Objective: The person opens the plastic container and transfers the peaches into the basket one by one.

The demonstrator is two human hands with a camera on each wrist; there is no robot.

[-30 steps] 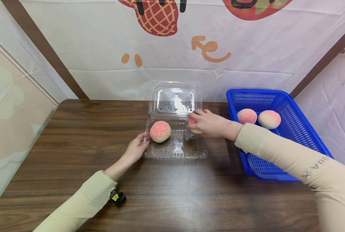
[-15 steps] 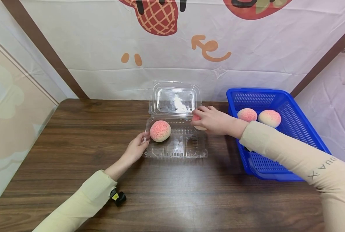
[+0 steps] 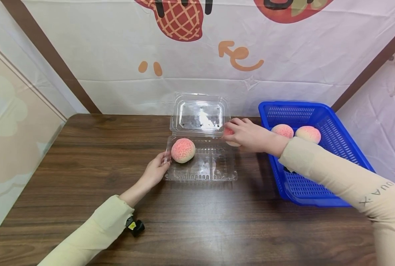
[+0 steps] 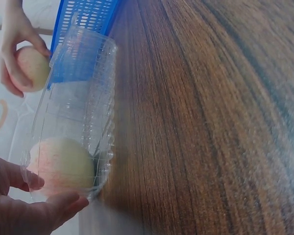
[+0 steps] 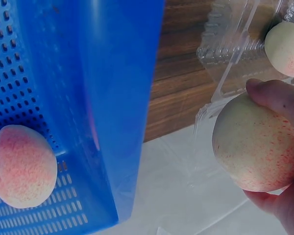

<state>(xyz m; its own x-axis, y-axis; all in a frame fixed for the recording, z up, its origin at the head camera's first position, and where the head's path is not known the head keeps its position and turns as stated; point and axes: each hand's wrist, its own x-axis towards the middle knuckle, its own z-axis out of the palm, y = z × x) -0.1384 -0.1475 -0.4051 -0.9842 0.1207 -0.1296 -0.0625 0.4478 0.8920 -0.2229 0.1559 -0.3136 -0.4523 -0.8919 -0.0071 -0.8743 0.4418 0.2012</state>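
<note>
Rightward and slightly back the right hand (image 3: 245, 135) has carried its peach (image 5: 255, 142), while the left hand (image 3: 153, 171) has stayed put.
I see right thumb and fingers wrapped round that peach above the right rear corner of the clear box (image 3: 199, 168); left fingers pinch the box's left edge, beside a second peach (image 3: 183, 150) inside. I'd judge a light, even grip best, with the left hand steadying the box. I'd mind the raised lid (image 3: 199, 111) just behind and the left wall of the blue basket (image 3: 294, 103); a strip of table (image 3: 250, 173) separates box and basket, and open room lies in the box's right half.
</note>
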